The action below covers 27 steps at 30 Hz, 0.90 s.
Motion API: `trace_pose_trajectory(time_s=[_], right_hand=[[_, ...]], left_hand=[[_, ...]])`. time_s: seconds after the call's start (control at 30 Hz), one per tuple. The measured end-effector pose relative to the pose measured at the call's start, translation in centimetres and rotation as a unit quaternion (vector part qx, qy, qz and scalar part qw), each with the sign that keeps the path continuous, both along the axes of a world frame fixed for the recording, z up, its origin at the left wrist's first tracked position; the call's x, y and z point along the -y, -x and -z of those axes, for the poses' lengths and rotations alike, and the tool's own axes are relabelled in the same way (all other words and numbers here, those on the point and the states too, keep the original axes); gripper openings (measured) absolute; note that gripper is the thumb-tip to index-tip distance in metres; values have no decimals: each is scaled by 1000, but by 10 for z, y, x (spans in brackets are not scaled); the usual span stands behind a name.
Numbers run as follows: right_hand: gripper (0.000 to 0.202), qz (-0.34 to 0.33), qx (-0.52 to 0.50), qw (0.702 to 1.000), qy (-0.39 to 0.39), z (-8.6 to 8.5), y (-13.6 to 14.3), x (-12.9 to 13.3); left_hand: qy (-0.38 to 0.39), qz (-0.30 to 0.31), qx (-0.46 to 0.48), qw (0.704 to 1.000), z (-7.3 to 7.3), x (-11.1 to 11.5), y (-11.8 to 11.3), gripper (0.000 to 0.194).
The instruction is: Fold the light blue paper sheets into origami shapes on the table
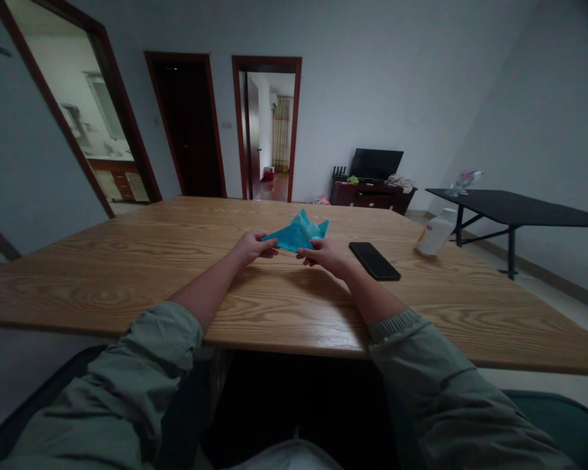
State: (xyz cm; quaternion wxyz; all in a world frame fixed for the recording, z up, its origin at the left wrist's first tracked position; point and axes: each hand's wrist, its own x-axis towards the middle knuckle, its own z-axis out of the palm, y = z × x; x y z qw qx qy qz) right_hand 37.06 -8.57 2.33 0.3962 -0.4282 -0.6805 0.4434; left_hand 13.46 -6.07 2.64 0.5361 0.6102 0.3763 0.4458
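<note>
One folded blue paper [293, 235] is held over the middle of the desk [142, 261]; the left hand [253, 248] pinches its left corner between thumb and fingers, the right hand [326, 255] grips its near right edge, both nearly closed.

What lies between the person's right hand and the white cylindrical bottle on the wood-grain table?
In the head view, a flat black rectangular phone lies on the wood-grain table between the right hand and the white bottle.
</note>
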Motion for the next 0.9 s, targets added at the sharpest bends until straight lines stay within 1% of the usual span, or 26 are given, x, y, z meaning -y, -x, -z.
trace_pose_trajectory(time_s=[0.13,0.27,0.43,0.57,0.7,0.8,0.9], right_hand=[[36,-4,16,1000,-8,2,-1,-1],[34,8,27,999,-23,2,-1,-2],[35,26,39,999,-19,0,7,4],[41,28,-18,999,0,-2,13,7],[39,6,-73,997,13,-5,15,10],[39,-23,-74,997,11,-7,16,15],[39,-27,-57,998,28,-7,20,19]], left_hand=[[4,5,-3,1000,1,-1,1,54],[1,7,-4,1000,1,-1,0,55],[-13,-2,10,1000,-3,4,-4,53],[-34,5,19,999,-6,12,-9,51],[-54,13,-6,998,-6,14,-10,46],[-72,10,-40,997,-4,14,-10,42],[-85,22,-58,994,-2,13,-11,41]])
